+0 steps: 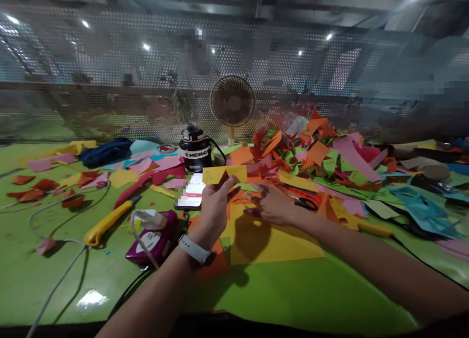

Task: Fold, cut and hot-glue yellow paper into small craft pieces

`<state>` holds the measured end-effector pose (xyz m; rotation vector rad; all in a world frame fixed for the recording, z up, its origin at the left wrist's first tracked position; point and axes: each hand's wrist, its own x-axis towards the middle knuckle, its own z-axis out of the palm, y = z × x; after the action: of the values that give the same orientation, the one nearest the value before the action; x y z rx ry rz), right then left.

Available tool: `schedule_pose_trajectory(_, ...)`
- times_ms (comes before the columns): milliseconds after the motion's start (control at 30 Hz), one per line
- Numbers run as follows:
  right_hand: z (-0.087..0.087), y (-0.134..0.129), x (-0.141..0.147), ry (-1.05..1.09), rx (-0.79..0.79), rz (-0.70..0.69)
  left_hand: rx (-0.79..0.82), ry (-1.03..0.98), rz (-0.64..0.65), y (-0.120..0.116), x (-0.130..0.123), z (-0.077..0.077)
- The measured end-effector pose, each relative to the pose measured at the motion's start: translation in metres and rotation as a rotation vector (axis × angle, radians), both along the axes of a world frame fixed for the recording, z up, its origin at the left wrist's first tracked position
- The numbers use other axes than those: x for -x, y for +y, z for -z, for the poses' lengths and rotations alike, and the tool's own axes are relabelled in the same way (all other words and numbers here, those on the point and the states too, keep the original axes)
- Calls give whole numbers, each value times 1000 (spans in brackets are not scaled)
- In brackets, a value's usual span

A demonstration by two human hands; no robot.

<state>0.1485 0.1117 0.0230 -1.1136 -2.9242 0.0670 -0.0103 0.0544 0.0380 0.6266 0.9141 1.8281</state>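
My left hand [215,201], with a white watch band at the wrist, pinches a small folded yellow paper piece [234,174] that stands up above the table. Just to its right, my right hand [269,203] has its fingers apart and pointing left, with nothing visible in them. Beneath both hands lies a larger yellow sheet [282,247], partly shaded by them. An orange sheet [216,262] sticks out at its left side. Behind my left hand a lit phone [192,191] rests on the table.
Behind the phone are a black bottle [196,150] and a fan [233,102]. A large heap of paper scraps [315,155] fills the back right, with scissors [306,202] before it. At left lie a yellow-handled cutter [108,223], a purple power adapter [156,240] and cables.
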Motion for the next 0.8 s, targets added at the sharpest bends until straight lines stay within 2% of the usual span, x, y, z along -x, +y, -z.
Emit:
schedule_pose_trajectory(133, 1, 0, 4, -8, 11, 5, -13, 4, 7, -1, -1, -1)
schedule_pose_trajectory(400, 7, 11, 9, 171, 36, -2, 16, 35, 10, -1, -4, -1)
schedule_pose_trajectory(633, 16, 16, 12, 150, 8, -26, 34, 21, 16, 0, -4, 0)
schedule_pose_trajectory(800, 8, 18, 10, 86, -39, -30, 50, -5, 4, 1, -2, 2)
